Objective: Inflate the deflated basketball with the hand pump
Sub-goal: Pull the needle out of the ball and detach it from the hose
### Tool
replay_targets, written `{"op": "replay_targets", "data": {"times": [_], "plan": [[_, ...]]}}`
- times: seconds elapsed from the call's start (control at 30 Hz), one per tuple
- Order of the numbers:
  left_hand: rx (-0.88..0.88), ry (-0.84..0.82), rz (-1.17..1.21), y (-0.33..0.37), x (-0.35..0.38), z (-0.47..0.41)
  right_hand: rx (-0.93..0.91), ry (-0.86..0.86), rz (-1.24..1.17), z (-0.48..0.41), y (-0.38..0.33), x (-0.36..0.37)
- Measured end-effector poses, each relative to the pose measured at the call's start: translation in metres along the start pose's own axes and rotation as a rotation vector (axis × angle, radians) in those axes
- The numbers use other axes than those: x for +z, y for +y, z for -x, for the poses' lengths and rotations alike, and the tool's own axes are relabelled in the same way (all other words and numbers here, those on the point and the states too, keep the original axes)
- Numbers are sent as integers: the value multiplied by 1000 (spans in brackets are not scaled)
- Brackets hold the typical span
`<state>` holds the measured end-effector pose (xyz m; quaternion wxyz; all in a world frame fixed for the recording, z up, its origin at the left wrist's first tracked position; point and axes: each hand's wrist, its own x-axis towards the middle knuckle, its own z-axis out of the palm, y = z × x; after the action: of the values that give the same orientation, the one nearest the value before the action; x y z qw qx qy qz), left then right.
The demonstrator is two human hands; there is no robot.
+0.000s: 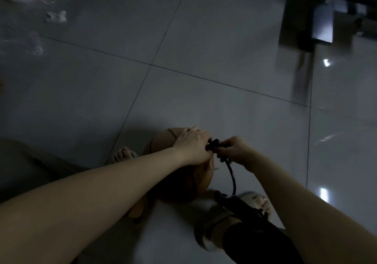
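Lying by our near right foot, the hand pump [240,204] leaves both hands free. Its hose [231,177] curves up to the basketball [179,184] on the floor [204,100], where our left hand [191,147] grips its top steady and our right hand [236,151] pinches the nozzle [214,144], probably seating it.

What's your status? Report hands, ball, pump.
Left hand grips orange round basketball. Right hand pinches black hose nozzle at ball's top. Black hand pump lies by foot. Nothing in the way.
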<state>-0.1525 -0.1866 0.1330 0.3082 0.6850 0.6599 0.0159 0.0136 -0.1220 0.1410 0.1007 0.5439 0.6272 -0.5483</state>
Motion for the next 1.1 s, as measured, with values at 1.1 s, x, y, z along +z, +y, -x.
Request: {"op": "replay_targets", "data": {"times": [1.1], "plan": [[80,-42,-189,8,2,18,120,-297,-108,10,3,8]]}}
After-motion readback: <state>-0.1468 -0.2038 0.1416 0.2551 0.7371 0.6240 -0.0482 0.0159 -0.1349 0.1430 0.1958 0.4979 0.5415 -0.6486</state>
